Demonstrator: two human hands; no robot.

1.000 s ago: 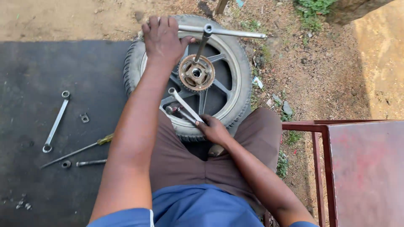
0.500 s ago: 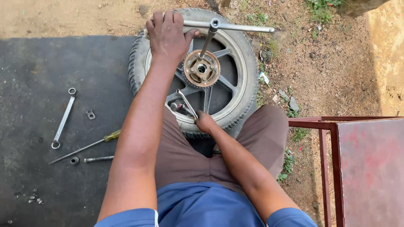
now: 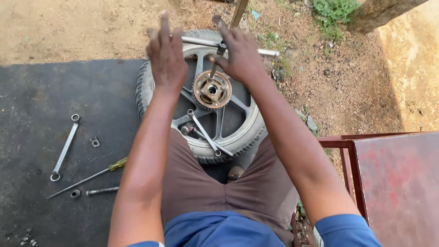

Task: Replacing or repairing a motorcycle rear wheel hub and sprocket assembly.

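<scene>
Your right hand (image 3: 240, 52) has left the ring spanner (image 3: 208, 135) on the spokes and now grips the T-handle wrench (image 3: 214, 43) beside your left hand (image 3: 167, 52), fingers partly open on its bar. Both hands work above the sprocket (image 3: 211, 89) of the wheel (image 3: 151, 77), which lies between the mat (image 3: 55, 100) and a red table (image 3: 402, 183).

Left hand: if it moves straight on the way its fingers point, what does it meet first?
Probably the bar of the T-handle wrench lying across the tyre; the left hand hovers just at it. Beyond lies sandy ground. Depth is unclear.
</scene>
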